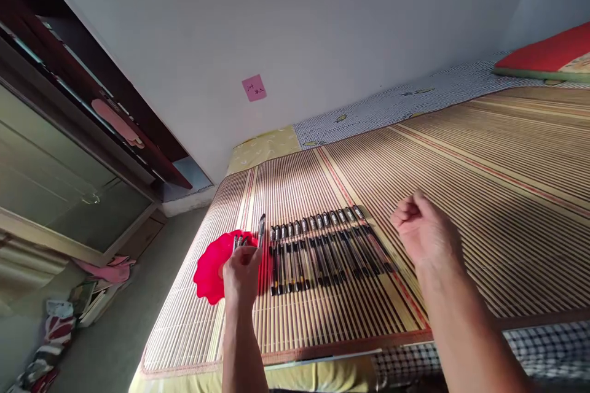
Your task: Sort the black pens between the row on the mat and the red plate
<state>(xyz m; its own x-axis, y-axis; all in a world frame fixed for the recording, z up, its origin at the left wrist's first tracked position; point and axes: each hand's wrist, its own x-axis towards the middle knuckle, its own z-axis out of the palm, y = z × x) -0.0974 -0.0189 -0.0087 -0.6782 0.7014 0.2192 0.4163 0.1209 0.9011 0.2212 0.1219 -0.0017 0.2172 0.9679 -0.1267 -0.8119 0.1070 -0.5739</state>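
My left hand is closed on a pen, which stands nearly upright between thumb and fingers. Just under and beside that hand is a red, wavy-edged dish, with several dark pen ends showing at its far side. To the right, a row of pens with clear barrels and black ends lies side by side on the striped mat. My right hand is held above the mat, right of the row, its fingers curled into a fist. Nothing shows in it.
The bamboo-style mat covers a bed against a white wall, which carries a pink note. A red cushion lies at the far right. On the left are a glass-fronted cabinet, a grey floor and piled cloths.
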